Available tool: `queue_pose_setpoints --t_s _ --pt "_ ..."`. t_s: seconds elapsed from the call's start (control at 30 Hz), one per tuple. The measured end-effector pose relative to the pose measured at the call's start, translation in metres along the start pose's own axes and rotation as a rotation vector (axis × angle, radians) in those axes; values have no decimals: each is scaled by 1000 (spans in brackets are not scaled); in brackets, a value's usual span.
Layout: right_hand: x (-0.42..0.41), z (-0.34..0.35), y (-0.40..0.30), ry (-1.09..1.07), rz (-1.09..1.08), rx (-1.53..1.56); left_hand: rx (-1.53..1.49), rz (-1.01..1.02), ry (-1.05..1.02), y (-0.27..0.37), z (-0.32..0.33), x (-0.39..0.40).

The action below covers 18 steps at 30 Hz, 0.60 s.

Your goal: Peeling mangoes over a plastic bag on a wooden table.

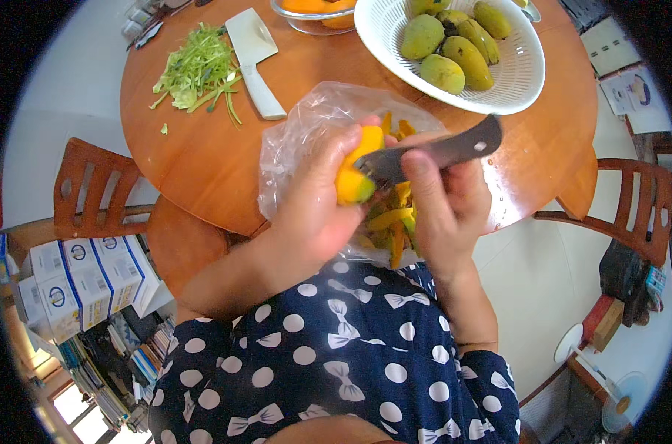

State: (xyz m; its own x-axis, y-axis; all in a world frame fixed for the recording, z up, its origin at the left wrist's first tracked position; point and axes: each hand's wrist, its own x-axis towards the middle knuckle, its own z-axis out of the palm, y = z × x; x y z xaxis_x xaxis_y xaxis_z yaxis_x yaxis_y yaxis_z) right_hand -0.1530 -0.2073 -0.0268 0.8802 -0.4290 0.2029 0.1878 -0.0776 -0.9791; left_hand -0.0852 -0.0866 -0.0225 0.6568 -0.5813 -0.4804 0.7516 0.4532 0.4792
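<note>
My left hand (319, 194) grips a mostly peeled mango (363, 161), orange-yellow with a green patch of skin at its lower end. In my right hand (447, 205) is a dark-handled peeler (447, 149), its head against the mango's right side. Under both hands lies a clear plastic bag (297, 133), with mango peels (394, 222) in it. A white colander (522, 83) beyond my right hand holds several green-yellow unpeeled mangoes (466, 58).
On the round wooden table (202, 166) are a white cleaver (253, 50), a heap of shredded green vegetable trimmings (197, 69) and a glass bowl (313, 25) with orange pieces. Wooden chairs (86, 188) stand left and right.
</note>
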Motion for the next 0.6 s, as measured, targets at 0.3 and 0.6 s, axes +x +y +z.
queue_pose_setpoints --t_s 0.3,0.6 --pt "2 1 7 -60 -185 -17 -48 17 -49 -2 -1 0" --pt "-3 2 9 -97 -148 85 -78 71 -89 -9 -1 -1"
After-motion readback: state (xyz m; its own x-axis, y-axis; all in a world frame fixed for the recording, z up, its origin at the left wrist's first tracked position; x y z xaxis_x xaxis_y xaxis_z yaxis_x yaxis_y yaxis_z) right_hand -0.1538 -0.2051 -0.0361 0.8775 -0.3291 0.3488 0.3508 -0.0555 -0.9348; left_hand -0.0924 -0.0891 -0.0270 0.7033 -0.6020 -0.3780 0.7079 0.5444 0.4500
